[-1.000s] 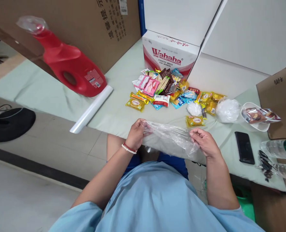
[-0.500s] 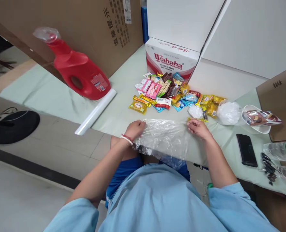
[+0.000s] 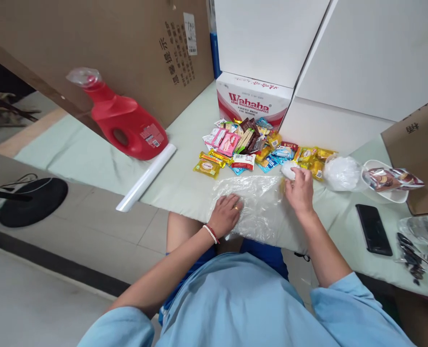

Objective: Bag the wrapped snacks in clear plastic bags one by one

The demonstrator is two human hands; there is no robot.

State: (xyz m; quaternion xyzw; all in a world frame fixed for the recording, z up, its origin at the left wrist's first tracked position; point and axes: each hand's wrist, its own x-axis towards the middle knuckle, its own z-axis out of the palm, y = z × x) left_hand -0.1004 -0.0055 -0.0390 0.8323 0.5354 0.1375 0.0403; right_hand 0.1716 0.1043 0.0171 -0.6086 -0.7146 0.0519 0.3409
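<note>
A clear plastic bag (image 3: 259, 205) lies spread over the table's front edge. My left hand (image 3: 226, 214) rests flat on its left part, fingers stretched out, a ring and bracelets on it. At the bag's upper right corner is my right hand (image 3: 300, 190), thumb and fingers apart, beside a small crumpled white plastic wad (image 3: 288, 169). Whether the fingertips touch the wad is unclear. Part of a yellow wrapper shows by the thumb. Just beyond lies a heap of wrapped snacks (image 3: 248, 140), with a yellow packet (image 3: 207, 167) at its near left.
Left of the heap are a white roll (image 3: 147, 178) and a red jug (image 3: 129, 123). A Wahaba-style "Wahaha" carton (image 3: 252, 99) stands behind. To the right are a white plastic bundle (image 3: 342, 173), a white bowl (image 3: 396, 196), a phone (image 3: 373, 230) and clear bottles (image 3: 418, 230).
My left hand has let go of the bag's upper left corner and moved right and down onto it, pressing it flat. My right hand has shifted up slightly toward the white wad.
</note>
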